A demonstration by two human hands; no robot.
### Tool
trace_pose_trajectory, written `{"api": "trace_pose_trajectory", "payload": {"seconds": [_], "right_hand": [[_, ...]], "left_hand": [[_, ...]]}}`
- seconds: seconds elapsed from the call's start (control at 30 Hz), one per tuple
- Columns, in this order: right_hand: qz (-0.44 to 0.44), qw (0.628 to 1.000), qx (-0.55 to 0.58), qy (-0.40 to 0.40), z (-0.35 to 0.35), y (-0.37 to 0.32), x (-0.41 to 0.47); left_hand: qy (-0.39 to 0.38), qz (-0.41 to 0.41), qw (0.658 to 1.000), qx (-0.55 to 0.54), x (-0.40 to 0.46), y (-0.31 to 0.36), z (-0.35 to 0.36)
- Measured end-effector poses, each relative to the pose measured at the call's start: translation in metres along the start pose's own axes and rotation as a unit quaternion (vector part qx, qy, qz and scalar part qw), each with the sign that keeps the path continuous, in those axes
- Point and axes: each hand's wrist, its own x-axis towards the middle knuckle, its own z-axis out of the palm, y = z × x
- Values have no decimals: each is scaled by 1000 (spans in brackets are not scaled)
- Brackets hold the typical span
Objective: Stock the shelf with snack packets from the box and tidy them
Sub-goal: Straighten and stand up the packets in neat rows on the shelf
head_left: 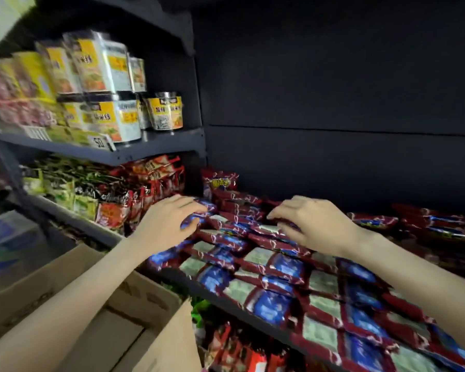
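Nearest to me is the open cardboard box (134, 312), flaps spread, sitting below and to the left of the dark shelf (226, 299); what it holds is out of sight from here. The shelf's front edge runs diagonally just beyond the box, and rows of red-and-blue snack packets (277, 277) lie flat on it, overlapping like tiles right up to that edge.

Further in over the shelf, the left hand (169, 224) has its fingers curled around a blue-ended packet (199, 214) at the left end of the rows. The right hand (309, 224) is beside it, palm down, fingers bent onto the packets there; whether it actually grips one I cannot tell.

Behind the hands, one packet (220, 181) stands upright at the shelf's back left corner, and a low stack of packets (438, 224) lies toward the back right. Above them the dark back panel (333, 89) is bare, with open room over the rows.

Left of the shelf, a neighbouring rack holds noodle bags (113, 194), with yellow-labelled tubs (105, 89) on the level above.
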Motion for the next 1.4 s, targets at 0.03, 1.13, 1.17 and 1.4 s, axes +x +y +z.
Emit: {"api": "trace_pose_trajectory", "payload": {"seconds": [0.03, 1.13, 1.17, 1.4], "right_hand": [[8, 1000, 0, 9, 7, 1, 15], [133, 986, -34, -93, 113, 81, 165], [135, 986, -33, -95, 113, 80, 165], [168, 976, 7, -141, 117, 77, 166]], "left_hand": [[10, 0, 1000, -10, 7, -16, 7], [-54, 268, 961, -33, 117, -77, 129], [-80, 266, 960, -29, 119, -74, 130], [-197, 221, 955, -15, 138, -48, 139]]}}
